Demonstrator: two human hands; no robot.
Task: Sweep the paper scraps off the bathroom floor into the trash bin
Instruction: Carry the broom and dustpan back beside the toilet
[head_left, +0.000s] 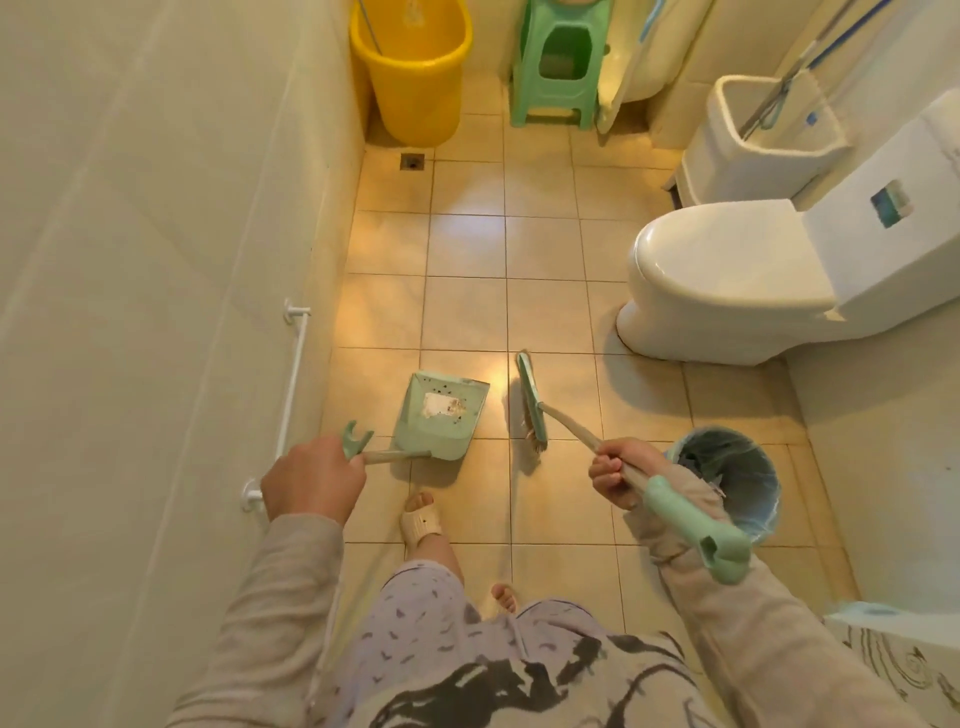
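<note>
Head view looks down on my two hands working over the tiled bathroom floor (467, 312), and what the next move turns on is plain: the loaded dustpan (441, 413) sits to my left and the trash bin (727, 480) to my right, with the broom (532, 402) standing between them. My left hand (311, 480) is curled shut around the dustpan's handle, fingers (343, 470) wrapped tight with no gap that I can see, and the handle's long axis runs from my fist out to the right and slightly away, toward the pan. The pan rests low, on or just above the floor; I cannot tell which. Inside it lies a pale paper scrap (441, 405) with dark specks scattered round it. My right hand (618, 473) is closed on the broom's shaft, fingers (605, 475) folded over it, and the shaft slants from the green end cap near my forearm up and leftward to the brush head, whose bristles meet the tiles just beside the pan's right edge. The bin stands just beside my right wrist, lined with a blue bag and already holding some litter. I see no loose scraps left on the tiles around me, so I judge the sweeping about finished and the tipping not yet done. Although the right hand is nearer the bin, the left carries the load, so the pan will likely have to cross in front of my foot (421, 519), past the broom, staying level.
</note>
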